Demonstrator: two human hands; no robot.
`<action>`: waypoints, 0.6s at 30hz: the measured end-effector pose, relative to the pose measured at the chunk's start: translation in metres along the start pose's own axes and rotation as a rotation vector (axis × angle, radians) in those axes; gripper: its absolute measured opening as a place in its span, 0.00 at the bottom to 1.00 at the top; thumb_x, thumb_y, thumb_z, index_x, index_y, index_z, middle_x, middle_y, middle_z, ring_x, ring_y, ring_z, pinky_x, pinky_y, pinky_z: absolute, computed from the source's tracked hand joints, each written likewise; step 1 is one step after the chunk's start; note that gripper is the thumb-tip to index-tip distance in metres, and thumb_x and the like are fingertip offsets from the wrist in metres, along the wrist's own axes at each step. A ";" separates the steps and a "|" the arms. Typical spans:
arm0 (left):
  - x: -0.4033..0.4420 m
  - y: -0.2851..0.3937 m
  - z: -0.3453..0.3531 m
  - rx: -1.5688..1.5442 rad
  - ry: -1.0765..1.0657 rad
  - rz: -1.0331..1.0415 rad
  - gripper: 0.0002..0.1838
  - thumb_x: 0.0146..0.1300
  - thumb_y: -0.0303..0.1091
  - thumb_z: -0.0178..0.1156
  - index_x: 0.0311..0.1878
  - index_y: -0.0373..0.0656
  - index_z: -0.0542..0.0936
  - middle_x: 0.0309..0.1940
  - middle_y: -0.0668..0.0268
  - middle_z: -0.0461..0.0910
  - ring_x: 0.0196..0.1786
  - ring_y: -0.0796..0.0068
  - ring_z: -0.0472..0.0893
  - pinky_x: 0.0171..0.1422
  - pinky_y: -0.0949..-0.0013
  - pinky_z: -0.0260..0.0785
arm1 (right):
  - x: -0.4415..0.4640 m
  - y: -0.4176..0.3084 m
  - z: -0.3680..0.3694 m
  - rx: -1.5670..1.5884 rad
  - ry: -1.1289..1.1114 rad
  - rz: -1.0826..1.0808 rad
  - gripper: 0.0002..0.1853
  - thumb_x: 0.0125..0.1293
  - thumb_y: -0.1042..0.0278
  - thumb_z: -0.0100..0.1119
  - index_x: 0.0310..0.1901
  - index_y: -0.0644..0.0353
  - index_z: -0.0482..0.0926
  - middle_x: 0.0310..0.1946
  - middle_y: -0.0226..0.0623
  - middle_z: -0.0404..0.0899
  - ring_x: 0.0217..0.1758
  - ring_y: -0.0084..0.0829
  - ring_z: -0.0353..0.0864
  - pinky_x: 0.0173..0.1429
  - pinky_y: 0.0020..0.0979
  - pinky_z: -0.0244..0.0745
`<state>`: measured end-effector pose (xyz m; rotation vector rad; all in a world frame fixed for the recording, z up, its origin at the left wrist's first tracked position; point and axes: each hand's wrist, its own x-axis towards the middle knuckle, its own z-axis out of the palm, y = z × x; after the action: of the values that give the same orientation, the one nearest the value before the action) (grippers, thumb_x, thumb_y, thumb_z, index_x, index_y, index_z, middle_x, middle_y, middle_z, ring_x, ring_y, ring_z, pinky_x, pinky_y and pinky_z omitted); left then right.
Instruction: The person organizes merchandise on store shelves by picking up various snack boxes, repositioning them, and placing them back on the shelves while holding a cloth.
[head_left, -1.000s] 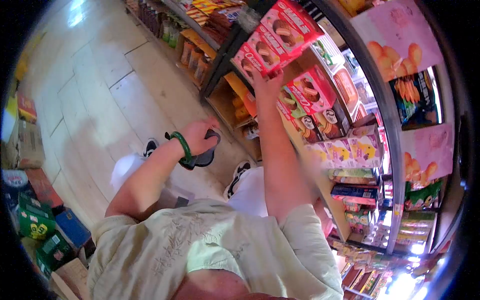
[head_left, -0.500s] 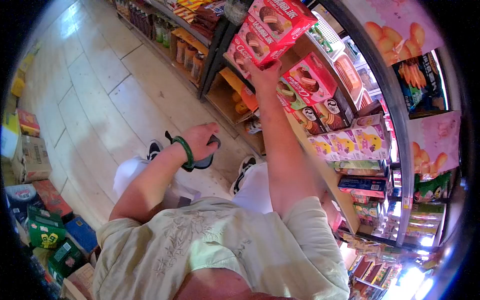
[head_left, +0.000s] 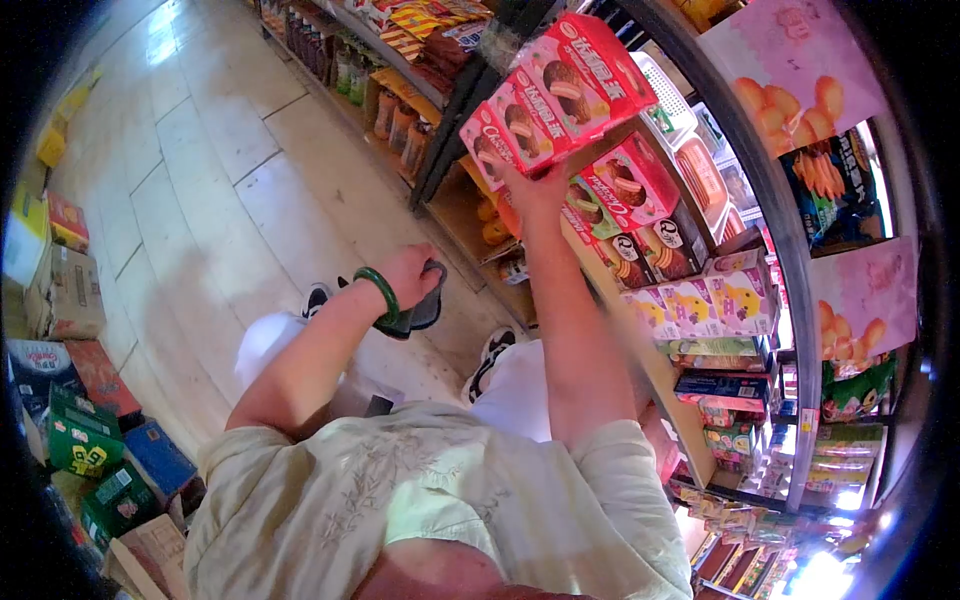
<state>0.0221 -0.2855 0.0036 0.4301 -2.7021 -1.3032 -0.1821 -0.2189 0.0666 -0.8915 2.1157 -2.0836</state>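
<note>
A red choc pie box (head_left: 560, 85), printed with chocolate-coated pies, is gripped at its near lower end by my right hand (head_left: 535, 190). The hand's fingers are partly hidden against the box, which leans over the shelf's edge. Just behind my right hand, another red choc pie box (head_left: 630, 180) stands on the shelf. Low in front of my body, my left hand (head_left: 408, 275) is closed around a flat, dark grey object (head_left: 425, 305) whose kind I cannot make out. A green bangle (head_left: 375, 292) circles the left wrist.
Dark cookie boxes (head_left: 652, 250) and pink-and-yellow cartons (head_left: 715, 295) line the wooden shelf on the right. Bottles (head_left: 350, 75) fill a lower shelf ahead. Green boxes (head_left: 85, 435) and cardboard cartons (head_left: 75, 290) sit along the left side of the tiled floor (head_left: 210, 190).
The gripped choc pie box has shifted slightly to the right and looks larger and more tilted. My right hand has moved slightly nearer my body. My left hand's fingers have curled in more.
</note>
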 end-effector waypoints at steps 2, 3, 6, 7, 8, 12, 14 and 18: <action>0.004 -0.008 -0.006 0.058 -0.105 -0.009 0.16 0.62 0.39 0.51 0.43 0.36 0.75 0.38 0.46 0.78 0.42 0.45 0.76 0.48 0.55 0.70 | -0.012 -0.001 -0.006 -0.029 -0.020 -0.043 0.36 0.43 0.75 0.73 0.55 0.64 0.65 0.50 0.40 0.74 0.50 0.30 0.75 0.53 0.30 0.72; 0.003 -0.009 -0.009 0.059 -0.104 -0.006 0.16 0.62 0.39 0.51 0.43 0.36 0.75 0.38 0.46 0.78 0.42 0.45 0.76 0.48 0.55 0.70 | -0.023 -0.006 -0.010 -0.064 -0.032 -0.005 0.36 0.43 0.75 0.73 0.56 0.64 0.65 0.50 0.40 0.73 0.51 0.30 0.75 0.53 0.30 0.72; -0.004 -0.005 -0.020 0.194 -0.070 -0.018 0.15 0.63 0.41 0.48 0.38 0.37 0.76 0.33 0.47 0.78 0.39 0.45 0.77 0.45 0.53 0.70 | -0.059 -0.014 -0.031 -0.127 -0.062 0.079 0.36 0.45 0.73 0.72 0.57 0.64 0.63 0.52 0.39 0.72 0.52 0.31 0.74 0.54 0.31 0.71; -0.008 0.000 -0.025 0.266 -0.036 -0.068 0.16 0.64 0.42 0.48 0.37 0.38 0.76 0.33 0.48 0.78 0.39 0.45 0.77 0.44 0.53 0.70 | -0.072 -0.008 -0.043 -0.267 -0.085 0.075 0.36 0.46 0.73 0.71 0.57 0.65 0.63 0.52 0.40 0.72 0.52 0.31 0.74 0.55 0.31 0.71; -0.011 0.002 -0.030 0.339 0.002 -0.118 0.16 0.64 0.43 0.47 0.35 0.39 0.76 0.33 0.49 0.79 0.39 0.46 0.77 0.43 0.52 0.70 | -0.083 -0.004 -0.052 -0.406 -0.110 0.068 0.35 0.48 0.74 0.70 0.58 0.65 0.63 0.52 0.41 0.73 0.53 0.31 0.74 0.55 0.32 0.71; -0.016 0.002 -0.041 0.423 0.041 -0.162 0.18 0.66 0.45 0.45 0.34 0.40 0.77 0.33 0.50 0.79 0.38 0.46 0.78 0.42 0.52 0.70 | -0.132 -0.011 -0.083 0.022 -0.329 0.133 0.31 0.50 0.75 0.68 0.57 0.66 0.66 0.51 0.42 0.74 0.53 0.32 0.75 0.56 0.32 0.71; -0.019 0.006 -0.045 0.293 0.118 -0.287 0.19 0.67 0.46 0.44 0.35 0.41 0.78 0.33 0.51 0.79 0.38 0.47 0.77 0.45 0.53 0.69 | -0.154 -0.024 -0.099 -0.102 -0.365 0.078 0.27 0.52 0.76 0.66 0.55 0.66 0.69 0.50 0.42 0.76 0.53 0.31 0.75 0.57 0.32 0.71; -0.004 -0.001 -0.060 -0.305 0.224 -0.328 0.22 0.66 0.50 0.48 0.38 0.38 0.77 0.26 0.60 0.79 0.30 0.67 0.78 0.34 0.67 0.71 | -0.183 -0.054 -0.128 -0.098 -0.368 0.170 0.24 0.52 0.75 0.67 0.51 0.65 0.72 0.50 0.39 0.76 0.52 0.30 0.76 0.56 0.32 0.71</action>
<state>0.0395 -0.3293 0.0406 0.9459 -2.2668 -1.6035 -0.0624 -0.0226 0.0635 -0.9781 2.0284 -1.6042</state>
